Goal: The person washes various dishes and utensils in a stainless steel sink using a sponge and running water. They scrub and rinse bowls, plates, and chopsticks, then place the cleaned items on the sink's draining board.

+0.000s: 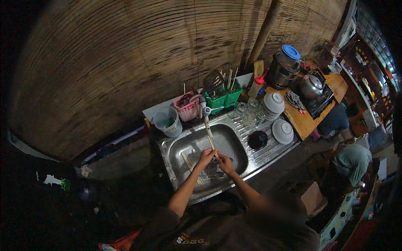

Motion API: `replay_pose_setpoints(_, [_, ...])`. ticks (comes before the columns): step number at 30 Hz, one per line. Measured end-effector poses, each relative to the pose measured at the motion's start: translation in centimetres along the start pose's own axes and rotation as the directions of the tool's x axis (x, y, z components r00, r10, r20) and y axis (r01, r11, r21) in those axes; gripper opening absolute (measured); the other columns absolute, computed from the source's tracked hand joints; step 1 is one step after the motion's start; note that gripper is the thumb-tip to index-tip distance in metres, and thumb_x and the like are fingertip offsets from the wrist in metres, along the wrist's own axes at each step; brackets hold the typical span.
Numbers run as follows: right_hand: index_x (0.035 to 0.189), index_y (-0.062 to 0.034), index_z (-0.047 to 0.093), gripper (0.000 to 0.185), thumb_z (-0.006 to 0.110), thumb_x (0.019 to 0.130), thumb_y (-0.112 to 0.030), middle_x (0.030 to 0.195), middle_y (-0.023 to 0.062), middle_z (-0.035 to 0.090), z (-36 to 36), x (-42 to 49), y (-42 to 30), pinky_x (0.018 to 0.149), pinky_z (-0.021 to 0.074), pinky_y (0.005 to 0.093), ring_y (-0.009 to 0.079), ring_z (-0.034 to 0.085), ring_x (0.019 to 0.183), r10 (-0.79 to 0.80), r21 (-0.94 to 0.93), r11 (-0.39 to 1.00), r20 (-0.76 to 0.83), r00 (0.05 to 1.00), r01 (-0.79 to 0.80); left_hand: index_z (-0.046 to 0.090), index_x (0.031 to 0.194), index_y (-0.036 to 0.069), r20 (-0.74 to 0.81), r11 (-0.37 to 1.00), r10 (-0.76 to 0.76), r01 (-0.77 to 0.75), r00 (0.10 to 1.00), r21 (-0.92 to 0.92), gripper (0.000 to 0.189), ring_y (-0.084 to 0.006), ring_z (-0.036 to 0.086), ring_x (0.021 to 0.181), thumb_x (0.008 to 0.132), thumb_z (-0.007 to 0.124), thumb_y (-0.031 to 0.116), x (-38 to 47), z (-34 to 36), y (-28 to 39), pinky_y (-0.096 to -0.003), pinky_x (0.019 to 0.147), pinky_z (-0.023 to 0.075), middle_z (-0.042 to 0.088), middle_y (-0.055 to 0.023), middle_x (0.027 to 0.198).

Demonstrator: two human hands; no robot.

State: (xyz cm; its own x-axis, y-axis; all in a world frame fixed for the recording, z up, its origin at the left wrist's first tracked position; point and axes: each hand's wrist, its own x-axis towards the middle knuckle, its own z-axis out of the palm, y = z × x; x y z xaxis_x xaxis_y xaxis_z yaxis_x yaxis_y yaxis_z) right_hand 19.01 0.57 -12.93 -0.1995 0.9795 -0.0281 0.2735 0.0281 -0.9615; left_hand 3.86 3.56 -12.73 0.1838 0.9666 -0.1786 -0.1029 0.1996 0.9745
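Over a stainless steel sink (231, 136), my left hand (206, 157) and my right hand (225, 163) meet, both gripping a thin bundle of pale sticks (213, 146) that look like chopsticks. The bundle's upper end is just below the tap's (206, 120) spout; whether water runs cannot be made out. More pale chopsticks (187, 161) lie in the basin, left of my left hand. Something dark and a clear item, too dim to name, sit beneath my hands.
Behind the sink stand a clear plastic bucket (168, 121), a pink basket (187, 109) and green utensil baskets (216, 101). Glasses (250, 117), stacked white bowls (272, 105) and a black bowl (257, 140) rest on the drainboard. A kettle (311, 86) is further right; a person (351, 163) bends beyond.
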Motion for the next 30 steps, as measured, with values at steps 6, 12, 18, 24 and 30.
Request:
replay_pose_setpoints(6, [0.112, -0.0013, 0.061, 0.029, 0.058, 0.091, -0.020, 0.091, 0.0105, 0.066, -2.8, 1.5, -0.2, 0.071, 0.0491, 0.0279, 0.0136, 0.062, 0.080, 0.035, -0.178, 0.983, -0.093, 0.995, -0.052, 0.064, 0.096, -0.001, -0.247, 0.988, -0.083, 0.048, 0.966, -0.143, 0.033, -0.0100, 0.063, 0.078, 0.093, 0.056, 0.031, -0.9, 1.3, 1.2, -0.0248, 0.071, 0.0497, 0.067, -0.0056, 0.088])
replay_pose_setpoints(12, [0.116, 0.0002, 0.056, 0.028, 0.055, 0.093, -0.015, 0.105, 0.0110, 0.063, -5.8, 5.1, -4.1, 0.079, 0.0481, 0.0304, 0.0173, 0.061, 0.092, -0.211, -0.048, 0.977, -0.183, 0.960, 0.206, 0.062, 0.101, 0.002, -0.283, 0.988, -0.094, 0.053, 0.954, -0.148, 0.035, -0.0128, 0.064, 0.074, 0.093, 0.055, 0.035, -0.7, 0.9, 0.4, -0.0260, 0.066, 0.0508, 0.065, -0.0050, 0.083])
replay_pose_setpoints(18, [0.119, -0.0027, 0.052, 0.035, 0.057, 0.085, -0.010, 0.104, 0.0194, 0.058, -7.9, 10.6, -19.1, 0.090, 0.0401, 0.0407, 0.0359, 0.056, 0.097, -0.659, -0.496, 0.684, -0.105, 0.745, 0.535, 0.056, 0.094, 0.008, -0.524, 0.999, -0.044, 0.054, 0.851, 0.004, 0.045, -0.0079, 0.045, 0.069, 0.096, 0.039, 0.049, -1.5, 1.9, 1.4, -0.0241, 0.064, 0.0390, 0.046, 0.0039, 0.077])
replay_pose_setpoints(24, [0.111, -0.0025, 0.057, 0.030, 0.060, 0.081, -0.005, 0.099, 0.0166, 0.061, -7.2, 12.7, -22.2, 0.088, 0.0392, 0.0423, 0.0354, 0.054, 0.098, -0.590, -0.544, 0.691, -0.043, 0.806, 0.477, 0.056, 0.106, 0.007, -0.483, 0.906, -0.071, -0.146, 0.873, -0.397, 0.034, -0.0078, 0.042, 0.066, 0.097, 0.046, 0.038, -4.3, -1.4, 4.2, -0.0263, 0.064, 0.0396, 0.041, 0.0039, 0.073])
replay_pose_setpoints(30, [0.111, -0.0031, 0.062, 0.032, 0.060, 0.080, -0.008, 0.091, 0.0139, 0.065, -4.9, 9.2, -21.5, 0.089, 0.0401, 0.0407, 0.0324, 0.057, 0.097, -0.504, -0.561, 0.738, -0.089, 0.859, 0.375, 0.058, 0.112, 0.004, -0.539, 0.950, -0.089, -0.091, 0.838, -0.298, 0.032, -0.0150, 0.060, 0.095, 0.094, 0.055, 0.029, -8.6, -3.6, 7.6, -0.0280, 0.082, 0.0455, 0.064, -0.0067, 0.106])
